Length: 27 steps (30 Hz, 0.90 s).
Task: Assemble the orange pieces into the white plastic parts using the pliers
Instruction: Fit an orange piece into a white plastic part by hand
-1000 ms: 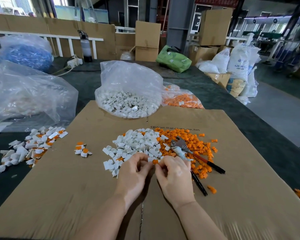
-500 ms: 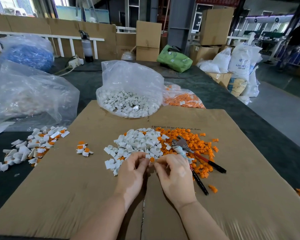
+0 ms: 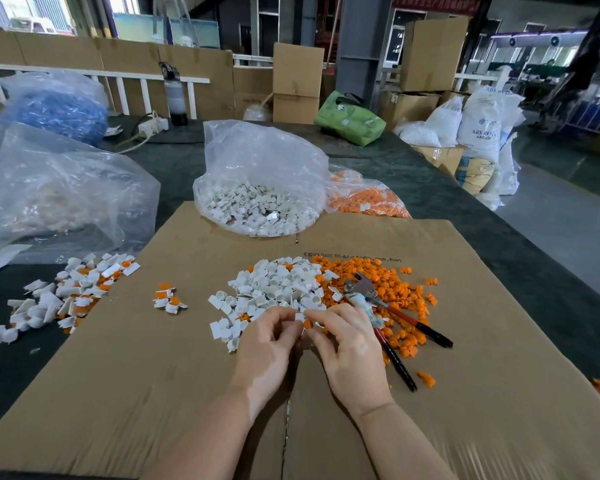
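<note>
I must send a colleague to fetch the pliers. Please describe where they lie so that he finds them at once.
On the brown cardboard sheet, find the loose orange pieces, right of the white parts pile. The pliers lie on them, beyond the right hand: the only metal tool, with red and black handles.

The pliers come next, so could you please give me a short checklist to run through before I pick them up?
1. Pliers within reach, on the orange pieces beside the right hand: ok.
2. Pliers free to lift, no hand on them: ok.
3. White part pinched between both hands, left hand included: ok.
4. Orange piece at the fingertips: ok.
5. Orange piece fully seated in the white part: cannot tell.
6. Right hand free to take the pliers: not ok.
</note>
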### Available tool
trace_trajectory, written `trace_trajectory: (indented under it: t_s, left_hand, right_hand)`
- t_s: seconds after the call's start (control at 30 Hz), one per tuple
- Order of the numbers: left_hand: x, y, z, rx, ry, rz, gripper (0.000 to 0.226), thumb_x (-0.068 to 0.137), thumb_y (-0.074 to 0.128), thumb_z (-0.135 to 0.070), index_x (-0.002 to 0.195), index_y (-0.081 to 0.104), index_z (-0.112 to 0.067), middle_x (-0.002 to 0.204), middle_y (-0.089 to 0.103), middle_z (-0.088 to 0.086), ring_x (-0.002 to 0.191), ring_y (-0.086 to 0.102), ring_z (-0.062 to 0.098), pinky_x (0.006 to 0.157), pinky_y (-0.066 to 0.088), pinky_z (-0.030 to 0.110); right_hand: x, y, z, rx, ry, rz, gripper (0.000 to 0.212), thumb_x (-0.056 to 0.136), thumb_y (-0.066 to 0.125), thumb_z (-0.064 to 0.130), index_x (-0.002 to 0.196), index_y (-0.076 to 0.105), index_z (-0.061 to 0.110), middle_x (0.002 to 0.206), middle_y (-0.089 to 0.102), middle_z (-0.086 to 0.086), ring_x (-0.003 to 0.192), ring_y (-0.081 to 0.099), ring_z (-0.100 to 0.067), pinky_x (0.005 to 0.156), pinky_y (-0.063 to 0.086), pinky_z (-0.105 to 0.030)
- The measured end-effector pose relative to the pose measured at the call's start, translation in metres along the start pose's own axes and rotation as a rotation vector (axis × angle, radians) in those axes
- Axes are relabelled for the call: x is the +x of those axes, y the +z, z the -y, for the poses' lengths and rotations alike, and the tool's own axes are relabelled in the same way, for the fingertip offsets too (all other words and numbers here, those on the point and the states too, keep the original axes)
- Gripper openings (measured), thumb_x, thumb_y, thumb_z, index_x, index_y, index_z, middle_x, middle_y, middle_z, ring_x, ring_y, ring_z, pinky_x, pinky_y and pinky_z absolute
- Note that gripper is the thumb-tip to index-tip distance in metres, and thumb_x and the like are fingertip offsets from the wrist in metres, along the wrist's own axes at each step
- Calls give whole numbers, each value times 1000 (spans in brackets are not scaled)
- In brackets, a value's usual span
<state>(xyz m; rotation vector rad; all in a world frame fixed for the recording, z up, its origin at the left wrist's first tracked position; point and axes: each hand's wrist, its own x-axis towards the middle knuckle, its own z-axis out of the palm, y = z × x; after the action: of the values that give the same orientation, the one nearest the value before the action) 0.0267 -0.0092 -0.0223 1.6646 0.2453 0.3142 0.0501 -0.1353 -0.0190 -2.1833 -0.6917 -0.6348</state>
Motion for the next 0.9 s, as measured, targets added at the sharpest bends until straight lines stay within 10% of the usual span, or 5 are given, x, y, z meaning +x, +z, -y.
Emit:
trace_trajectory:
  t_s: [0.9]
  left_hand:
    - [0, -1, -1, 6, 14, 14, 3, 86, 65, -19, 89, 66, -19, 79, 67, 15, 78, 64, 26, 61, 45, 16]
  right_hand:
    - [1, -1, 0, -24, -35, 6, 20, 79, 72, 6, 98, 71, 13, 90, 67, 3, 83, 57, -18, 76, 49, -29]
